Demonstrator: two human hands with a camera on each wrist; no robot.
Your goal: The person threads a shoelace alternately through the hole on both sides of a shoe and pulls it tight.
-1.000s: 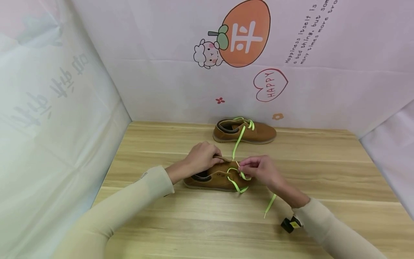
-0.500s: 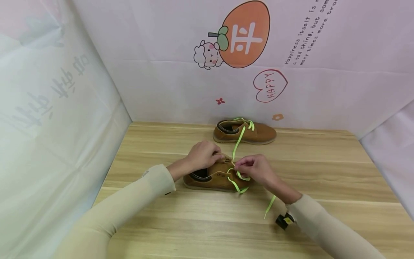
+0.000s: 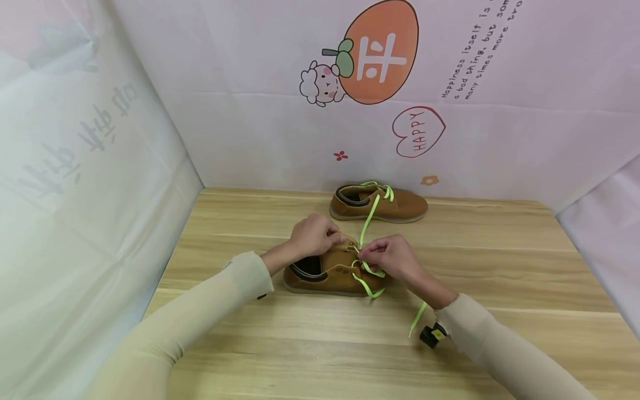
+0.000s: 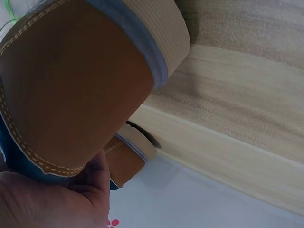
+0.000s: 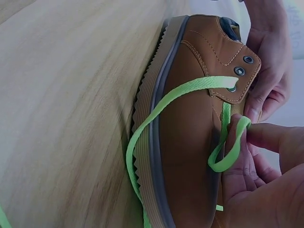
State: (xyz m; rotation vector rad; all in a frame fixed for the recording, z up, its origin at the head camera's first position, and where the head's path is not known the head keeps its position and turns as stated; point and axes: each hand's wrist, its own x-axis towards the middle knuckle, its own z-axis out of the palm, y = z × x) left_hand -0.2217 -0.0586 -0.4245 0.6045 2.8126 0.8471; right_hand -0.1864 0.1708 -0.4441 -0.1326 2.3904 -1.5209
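A brown leather shoe (image 3: 312,286) sits on the table with its toe to the right, its lime-green lace (image 3: 365,284) partly threaded through the front eyelets. My left hand (image 3: 314,236) pinches the shoe's far eyelet flap (image 3: 351,243) and holds it raised. Close beside it, my right hand (image 3: 392,258) pinches the lace between thumb and finger at that flap. In the right wrist view a loop of lace (image 5: 230,159) hangs from the right fingers; the near flap (image 5: 242,71) shows its eyelets. The left wrist view has the shoe's brown heel (image 4: 80,85) above the left hand (image 4: 57,204).
A second brown shoe (image 3: 407,206) with a lime-green lace stands behind, against the printed backdrop (image 3: 270,133). One lace end (image 3: 417,319) lies on the wooden table (image 3: 300,350), near the right forearm. White sheets (image 3: 100,166) wall the sides.
My right hand has moved left, bringing the pinched lace closer to the far flap. The left hand has risen slightly and the flap now stands more upright, its eyelet showing. The shoe stays put.
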